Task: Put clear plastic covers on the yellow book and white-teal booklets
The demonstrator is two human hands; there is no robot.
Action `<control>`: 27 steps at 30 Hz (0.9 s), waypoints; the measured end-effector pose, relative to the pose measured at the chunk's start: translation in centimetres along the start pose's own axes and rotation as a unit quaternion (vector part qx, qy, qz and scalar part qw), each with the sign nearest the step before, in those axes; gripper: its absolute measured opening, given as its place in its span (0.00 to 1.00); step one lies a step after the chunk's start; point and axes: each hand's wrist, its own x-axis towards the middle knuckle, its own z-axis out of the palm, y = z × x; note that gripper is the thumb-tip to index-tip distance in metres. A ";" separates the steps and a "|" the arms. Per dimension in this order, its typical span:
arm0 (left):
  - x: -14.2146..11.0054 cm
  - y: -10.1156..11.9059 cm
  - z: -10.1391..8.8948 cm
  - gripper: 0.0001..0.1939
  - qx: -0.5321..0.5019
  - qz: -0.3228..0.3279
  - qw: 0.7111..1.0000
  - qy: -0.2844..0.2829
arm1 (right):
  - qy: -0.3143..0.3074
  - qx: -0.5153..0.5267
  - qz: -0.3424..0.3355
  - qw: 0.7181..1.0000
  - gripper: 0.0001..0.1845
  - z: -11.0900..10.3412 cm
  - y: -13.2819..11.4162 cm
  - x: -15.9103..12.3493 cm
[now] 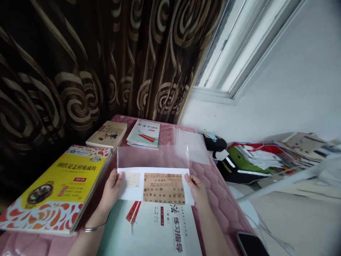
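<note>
My left hand (113, 188), a metal bangle on its wrist, grips the left edge of a white sheet (162, 185) printed with a tan panel of brush calligraphy. At the sheet's right edge, my right hand (197, 188) pinches it, thumb on top. Clear plastic film (153, 156) extends past the sheet's far edge. Nearer me lies a pale green calligraphy workbook (149, 231) with a red drawing and Chinese characters on its cover. The sheet overlaps the workbook's top; I cannot tell whether the two are joined.
A yellow book (66, 177) lies on the pink quilted surface (221, 192) at left, with a tan book (108, 134) and a small stack of workbooks (145, 133) behind. Another clear sheet (190, 145) lies back right. A phone (252, 243) sits at lower right. Bags and papers (255, 156) stand beyond.
</note>
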 end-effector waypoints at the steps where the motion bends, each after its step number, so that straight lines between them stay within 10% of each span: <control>1: 0.0 0.1 0.0 0.19 -0.004 -0.003 1.000 -0.004 | 0.000 0.004 -0.001 1.000 0.26 0.0 -0.1 0.0; 27: -0.3 0.7 0.0 0.23 -0.085 -0.053 0.993 -0.062 | 0.019 0.120 -0.039 0.992 0.23 -0.2 -1.7 -0.9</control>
